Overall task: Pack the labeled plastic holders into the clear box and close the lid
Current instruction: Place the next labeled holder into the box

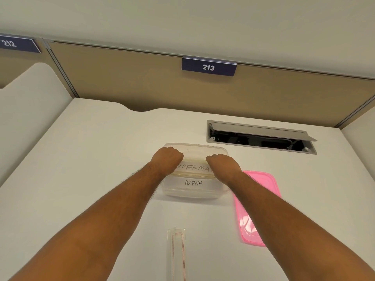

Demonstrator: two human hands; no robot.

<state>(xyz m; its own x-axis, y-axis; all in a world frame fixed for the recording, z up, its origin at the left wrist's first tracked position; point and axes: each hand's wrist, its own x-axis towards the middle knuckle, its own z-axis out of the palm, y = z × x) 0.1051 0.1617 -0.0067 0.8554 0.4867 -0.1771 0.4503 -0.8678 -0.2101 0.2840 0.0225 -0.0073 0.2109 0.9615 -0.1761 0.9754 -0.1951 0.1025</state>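
A clear plastic box [194, 148] stands open on the white desk, mid-frame. Inside it I see two clear holders with handwritten labels: one reading "SUPERMAN" [193, 168] and, nearer me, one reading "ALPHA" [193, 183]. My left hand [167, 159] and my right hand [222, 164] are both curled over the ends of the SUPERMAN holder, knuckles up, above the box. A pink lid [256, 207] lies flat on the desk to the right of the box, partly under my right forearm. Another clear holder with a red-lined card [177, 254] lies near the desk's front edge.
An open cable hatch [261, 138] is set into the desk behind and right of the box. A tan partition with a "213" sign [209, 67] closes the back. The desk [91, 169] spreads to the left.
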